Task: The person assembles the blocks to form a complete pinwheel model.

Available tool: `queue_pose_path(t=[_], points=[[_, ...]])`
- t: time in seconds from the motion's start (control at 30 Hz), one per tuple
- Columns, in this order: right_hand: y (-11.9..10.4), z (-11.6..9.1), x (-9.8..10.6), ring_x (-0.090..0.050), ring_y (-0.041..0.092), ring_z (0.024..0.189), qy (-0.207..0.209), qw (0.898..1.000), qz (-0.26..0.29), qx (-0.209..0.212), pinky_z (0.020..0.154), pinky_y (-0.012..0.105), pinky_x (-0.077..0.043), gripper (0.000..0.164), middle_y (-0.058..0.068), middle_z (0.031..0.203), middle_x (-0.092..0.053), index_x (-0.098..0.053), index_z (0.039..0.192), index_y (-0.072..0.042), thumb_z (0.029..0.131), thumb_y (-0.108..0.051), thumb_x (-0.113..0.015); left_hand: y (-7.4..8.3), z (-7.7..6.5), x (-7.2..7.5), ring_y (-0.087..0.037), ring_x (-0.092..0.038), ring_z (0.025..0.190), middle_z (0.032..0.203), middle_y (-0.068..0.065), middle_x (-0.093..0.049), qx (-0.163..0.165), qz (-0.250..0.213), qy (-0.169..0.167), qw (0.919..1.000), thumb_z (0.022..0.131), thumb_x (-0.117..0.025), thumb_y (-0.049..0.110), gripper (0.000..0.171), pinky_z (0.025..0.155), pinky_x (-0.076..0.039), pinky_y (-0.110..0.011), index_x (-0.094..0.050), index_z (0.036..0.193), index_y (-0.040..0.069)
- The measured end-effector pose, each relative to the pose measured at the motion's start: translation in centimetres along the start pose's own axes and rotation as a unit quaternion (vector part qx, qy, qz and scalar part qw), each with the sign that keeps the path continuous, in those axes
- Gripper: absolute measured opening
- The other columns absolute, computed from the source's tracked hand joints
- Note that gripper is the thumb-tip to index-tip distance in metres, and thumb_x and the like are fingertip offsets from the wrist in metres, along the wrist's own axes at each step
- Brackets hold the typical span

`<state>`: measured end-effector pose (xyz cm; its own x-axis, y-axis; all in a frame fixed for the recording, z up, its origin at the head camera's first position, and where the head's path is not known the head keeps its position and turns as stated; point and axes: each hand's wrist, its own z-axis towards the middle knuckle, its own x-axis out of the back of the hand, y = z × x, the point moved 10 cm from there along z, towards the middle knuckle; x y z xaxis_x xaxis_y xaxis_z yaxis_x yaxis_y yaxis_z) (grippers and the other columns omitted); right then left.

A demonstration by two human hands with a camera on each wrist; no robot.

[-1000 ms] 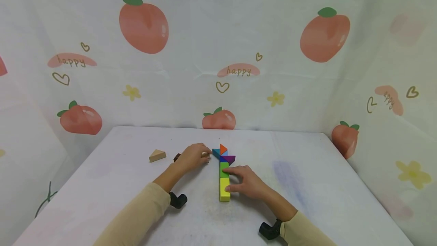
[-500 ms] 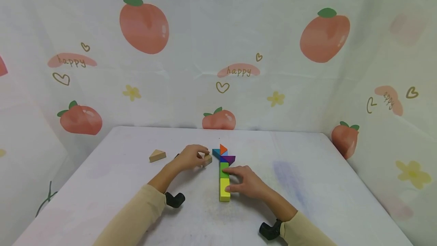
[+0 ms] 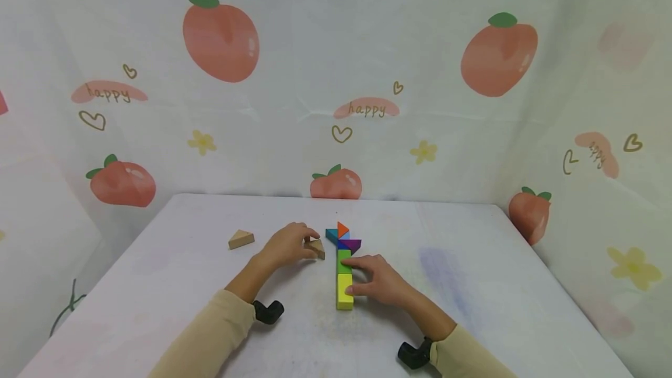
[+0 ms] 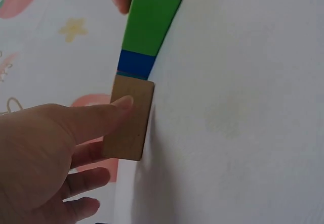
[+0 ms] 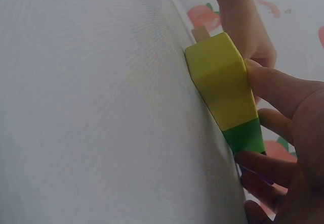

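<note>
A row of coloured blocks lies at the table's middle: a yellow block [image 3: 345, 299] nearest, a green block [image 3: 343, 268] beyond it, then a blue block [image 3: 342, 245]. Beside and past these are purple [image 3: 354, 243], teal [image 3: 332, 235] and orange [image 3: 342, 230] triangular blocks. My left hand [image 3: 283, 247] pinches a plain wooden triangular block [image 3: 317, 248] just left of the row; its long flat face [image 4: 129, 133] shows in the left wrist view. My right hand [image 3: 385, 280] rests against the row from the right, thumb at the yellow block and index finger on the green one.
A second plain wooden triangular block [image 3: 241, 239] lies farther left on the white table [image 3: 472, 308]. Black wrist cameras stick out below my left cuff [image 3: 269, 311] and right cuff [image 3: 415, 354]. A printed cloth [image 3: 294, 74] hangs behind the table.
My left hand has drawn back slightly from the row and turned the wooden block, so its triangular face shows. The dark brown piece behind that hand is now hidden. My right hand stays put.
</note>
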<state>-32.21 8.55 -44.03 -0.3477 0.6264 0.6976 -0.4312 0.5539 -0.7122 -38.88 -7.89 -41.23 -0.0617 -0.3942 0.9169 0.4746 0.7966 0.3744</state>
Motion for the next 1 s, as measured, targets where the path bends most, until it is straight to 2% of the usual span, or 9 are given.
queue_pose_path(t=[0.1, 0.23, 0.47, 0.7, 0.87, 1.0], points=[[-0.1, 0.0, 0.0, -0.044, 0.030, 0.124, 0.002, 1.000, -0.002, 0.007, 0.103, 0.054, -0.034, 0.061, 0.005, 0.136, -0.056, -0.058, 0.137, -0.015, 0.083, -0.036, -0.077, -0.1, 0.0, -0.1, -0.012, -0.051, 0.076, 0.080, 0.007, -0.057, 0.021, -0.003, 0.011, 0.9997, 0.080, -0.081, 0.026, 0.033, 0.068, -0.047, -0.028, -0.073, 0.109, 0.013], [0.0, 0.0, 0.0, -0.044, 0.030, 0.125, 0.003, 1.000, -0.003, 0.005, 0.103, 0.054, -0.034, 0.061, 0.004, 0.136, -0.056, -0.058, 0.137, -0.015, 0.083, -0.037, -0.077, -0.2, 0.2, -0.1, -0.013, -0.050, 0.073, 0.079, 0.005, -0.056, 0.043, -0.013, 0.022, 0.9987, 0.083, -0.078, 0.027, 0.030, 0.065, -0.046, -0.028, -0.073, 0.108, 0.012], [0.1, 0.1, 0.0, -0.044, 0.029, 0.124, 0.000, 1.000, -0.002, -0.008, 0.102, 0.054, -0.034, 0.061, 0.004, 0.137, -0.055, -0.057, 0.138, -0.018, 0.084, -0.039, -0.076, -0.5, 1.0, -0.4, -0.015, -0.052, 0.075, 0.083, 0.003, -0.059, 0.062, -0.030, 0.031, 0.9971, 0.084, -0.076, 0.026, 0.031, 0.067, -0.047, -0.030, -0.072, 0.111, 0.011], [0.2, 0.0, 0.0, -0.043, 0.029, 0.124, -0.003, 1.000, 0.007, -0.016, 0.102, 0.055, -0.035, 0.061, 0.004, 0.137, -0.054, -0.057, 0.138, -0.019, 0.083, -0.039, -0.076, -0.9, 1.8, -1.5, -0.018, -0.056, 0.086, 0.100, -0.004, -0.067, 0.088, -0.052, 0.030, 0.9944, 0.084, -0.077, 0.022, 0.036, 0.081, -0.051, -0.037, -0.071, 0.116, 0.006], [0.0, -0.1, 0.0, -0.043, 0.030, 0.125, -0.001, 1.000, 0.005, -0.006, 0.103, 0.054, -0.034, 0.061, 0.005, 0.136, -0.055, -0.057, 0.137, -0.017, 0.084, -0.037, -0.076, -1.0, 2.0, -2.0, -0.018, -0.054, 0.084, 0.102, -0.005, -0.067, 0.096, -0.081, 0.032, 0.9915, 0.085, -0.077, 0.018, 0.035, 0.076, -0.048, -0.033, -0.070, 0.116, 0.005], [-0.1, -0.1, 0.1, -0.044, 0.030, 0.125, 0.001, 1.000, 0.004, 0.001, 0.103, 0.054, -0.034, 0.060, 0.005, 0.136, -0.055, -0.058, 0.137, -0.015, 0.084, -0.037, -0.077, -0.9, 2.1, -2.1, -0.018, -0.055, 0.087, 0.107, -0.006, -0.067, 0.097, -0.087, 0.036, 0.9908, 0.085, -0.077, 0.017, 0.034, 0.077, -0.048, -0.034, -0.071, 0.116, 0.004]])
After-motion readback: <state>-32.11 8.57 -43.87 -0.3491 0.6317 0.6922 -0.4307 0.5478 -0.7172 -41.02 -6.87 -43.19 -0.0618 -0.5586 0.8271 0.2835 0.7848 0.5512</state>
